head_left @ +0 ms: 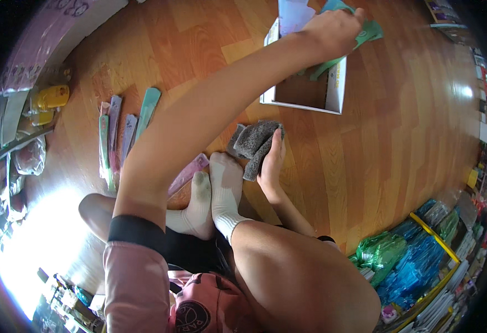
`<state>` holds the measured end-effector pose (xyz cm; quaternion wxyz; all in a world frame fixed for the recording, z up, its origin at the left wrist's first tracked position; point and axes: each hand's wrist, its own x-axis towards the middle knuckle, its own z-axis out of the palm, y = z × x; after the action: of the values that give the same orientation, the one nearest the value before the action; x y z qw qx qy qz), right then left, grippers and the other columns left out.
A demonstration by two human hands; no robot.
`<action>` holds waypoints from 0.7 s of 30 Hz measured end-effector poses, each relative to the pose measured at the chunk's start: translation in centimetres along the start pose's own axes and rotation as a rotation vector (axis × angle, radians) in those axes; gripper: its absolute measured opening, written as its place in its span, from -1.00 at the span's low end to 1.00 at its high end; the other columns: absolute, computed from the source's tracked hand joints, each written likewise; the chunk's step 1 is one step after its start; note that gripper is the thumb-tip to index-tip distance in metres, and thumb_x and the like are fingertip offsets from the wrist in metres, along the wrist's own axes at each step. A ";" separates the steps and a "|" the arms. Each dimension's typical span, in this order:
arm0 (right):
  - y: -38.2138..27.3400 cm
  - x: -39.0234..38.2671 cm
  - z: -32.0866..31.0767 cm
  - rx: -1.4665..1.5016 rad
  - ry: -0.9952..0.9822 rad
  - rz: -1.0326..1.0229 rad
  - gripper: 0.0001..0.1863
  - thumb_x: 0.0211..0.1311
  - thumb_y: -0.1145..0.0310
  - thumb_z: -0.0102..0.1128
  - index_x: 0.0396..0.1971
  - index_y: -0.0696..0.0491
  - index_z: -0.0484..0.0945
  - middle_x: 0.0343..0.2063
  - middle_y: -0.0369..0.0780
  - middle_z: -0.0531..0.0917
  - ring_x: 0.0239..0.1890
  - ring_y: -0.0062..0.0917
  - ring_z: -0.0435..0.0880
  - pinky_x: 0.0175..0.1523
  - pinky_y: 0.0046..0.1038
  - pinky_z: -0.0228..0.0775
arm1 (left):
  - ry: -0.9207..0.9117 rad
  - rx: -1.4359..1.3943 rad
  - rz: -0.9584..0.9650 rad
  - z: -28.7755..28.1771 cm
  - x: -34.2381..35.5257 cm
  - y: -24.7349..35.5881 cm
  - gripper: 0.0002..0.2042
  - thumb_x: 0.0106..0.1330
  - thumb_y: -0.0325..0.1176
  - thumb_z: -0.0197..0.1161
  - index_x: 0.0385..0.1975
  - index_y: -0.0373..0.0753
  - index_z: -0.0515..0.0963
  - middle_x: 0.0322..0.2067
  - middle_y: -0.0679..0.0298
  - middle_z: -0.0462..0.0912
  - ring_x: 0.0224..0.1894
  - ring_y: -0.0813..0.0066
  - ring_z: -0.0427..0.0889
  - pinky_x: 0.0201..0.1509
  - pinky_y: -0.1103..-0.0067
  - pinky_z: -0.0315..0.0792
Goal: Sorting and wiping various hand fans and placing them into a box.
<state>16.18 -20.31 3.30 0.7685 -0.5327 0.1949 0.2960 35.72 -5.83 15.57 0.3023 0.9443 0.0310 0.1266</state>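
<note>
My left arm reaches across to the far right, over an open white box (337,91) on the floor. My left hand (335,33) is closed round a thin green sleeve-like piece (370,33); its full shape is hidden by the hand. A pale lilac translucent piece (294,16) stands up at the box's far left corner. Nearer to me, my right hand (273,164) holds a crumpled grey cloth (254,141), fingers wrapped about its right side. The cloth hangs just beyond my white-socked feet.
Slim green, purple and pink sleeves (148,111) lie on the wooden floor at left, and a pink one (188,173) beside my feet. Yellow containers (53,97) stand far left. Green and blue plastic bags (412,266) fill a yellow-edged rack at right.
</note>
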 end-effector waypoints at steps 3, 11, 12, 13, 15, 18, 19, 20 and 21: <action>-0.6 -0.3 0.2 0.013 0.015 -0.069 -0.52 0.32 -0.02 -0.09 -0.11 0.14 0.40 -0.26 -0.25 0.54 -0.26 -0.56 0.54 -0.12 -0.50 0.39 | 0.403 -0.219 0.131 -3.2 -5.4 0.8 -0.77 0.10 -0.45 0.18 -0.23 -0.34 0.47 -0.37 0.02 0.57 -0.34 0.22 0.60 -0.28 0.41 0.46; -1.9 -0.7 1.0 -0.027 0.015 0.010 -0.53 0.34 -0.01 -0.13 -0.05 0.11 0.36 -0.16 -0.23 0.50 -0.13 -0.51 0.51 -0.02 -0.46 0.35 | -0.025 0.117 -0.657 -7.0 -35.5 -6.0 -0.64 0.08 -0.34 0.27 -0.14 -0.29 0.39 -0.20 0.05 0.50 -0.11 0.10 0.51 -0.11 0.34 0.44; -2.4 -0.7 0.8 -0.031 -0.010 -0.009 -0.54 0.34 -0.01 -0.14 -0.05 0.08 0.37 -0.15 -0.24 0.50 -0.12 -0.52 0.51 -0.01 -0.46 0.36 | -0.171 0.248 -0.664 -6.8 -38.6 -6.2 -0.60 0.06 -0.33 0.29 -0.11 -0.29 0.37 -0.17 0.04 0.47 -0.05 0.07 0.46 -0.06 0.34 0.42; -2.5 -1.0 1.3 -0.086 -0.046 -0.039 -0.53 0.34 0.00 -0.13 0.01 0.08 0.34 -0.11 -0.23 0.48 -0.05 -0.49 0.48 0.03 -0.43 0.32 | -0.160 0.254 -0.680 -7.2 -41.3 -6.4 -0.60 0.06 -0.33 0.29 -0.11 -0.29 0.37 -0.17 0.04 0.47 -0.05 0.07 0.46 -0.06 0.34 0.42; -3.3 -1.8 3.0 -0.090 -0.023 -0.060 -0.49 0.33 -0.02 -0.14 0.04 0.10 0.32 -0.08 -0.21 0.47 -0.04 -0.48 0.47 0.05 -0.41 0.29 | -0.189 0.218 -0.739 -7.5 -44.7 -6.3 -0.56 0.02 -0.31 0.31 -0.09 -0.29 0.37 -0.13 0.04 0.41 0.02 0.05 0.38 -0.01 0.33 0.40; -3.8 -2.7 4.0 -0.081 -0.073 -0.117 -0.44 0.33 -0.03 -0.14 0.12 0.13 0.27 -0.01 -0.19 0.42 0.04 -0.45 0.41 0.10 -0.37 0.24 | -0.123 0.391 -0.639 -7.2 -46.4 -7.2 -0.59 0.01 -0.32 0.30 -0.12 -0.27 0.40 -0.14 0.05 0.42 0.03 0.07 0.37 -0.02 0.33 0.41; -4.1 -3.2 4.7 -0.090 -0.112 -0.120 -0.44 0.34 -0.02 -0.15 0.12 0.13 0.26 -0.01 -0.18 0.42 0.05 -0.44 0.40 0.12 -0.37 0.23 | -0.101 0.384 -0.646 -7.0 -46.6 -7.5 -0.59 0.01 -0.32 0.30 -0.12 -0.27 0.40 -0.14 0.05 0.42 0.03 0.07 0.37 -0.02 0.33 0.41; -4.3 -3.7 5.3 -0.101 -0.152 -0.122 -0.44 0.35 -0.01 -0.15 0.13 0.14 0.25 0.00 -0.18 0.42 0.06 -0.43 0.39 0.13 -0.37 0.21 | -0.088 0.346 -0.601 -6.8 -46.6 -8.0 -0.61 0.01 -0.32 0.30 -0.14 -0.26 0.42 -0.16 0.05 0.44 -0.01 0.07 0.41 -0.05 0.34 0.42; -4.3 -4.3 6.1 -0.116 -0.169 -0.133 -0.44 0.35 -0.01 -0.15 0.13 0.14 0.25 0.00 -0.18 0.42 0.06 -0.43 0.39 0.13 -0.37 0.21 | -0.074 0.309 -0.556 -6.7 -46.6 -8.4 -0.63 0.01 -0.32 0.30 -0.16 -0.25 0.44 -0.19 0.05 0.46 -0.06 0.07 0.45 -0.08 0.35 0.44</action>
<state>15.76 -16.78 11.14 0.7682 -0.5610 0.0764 0.2989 -10.85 -1.49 5.68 0.1793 0.9383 0.2956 -0.0016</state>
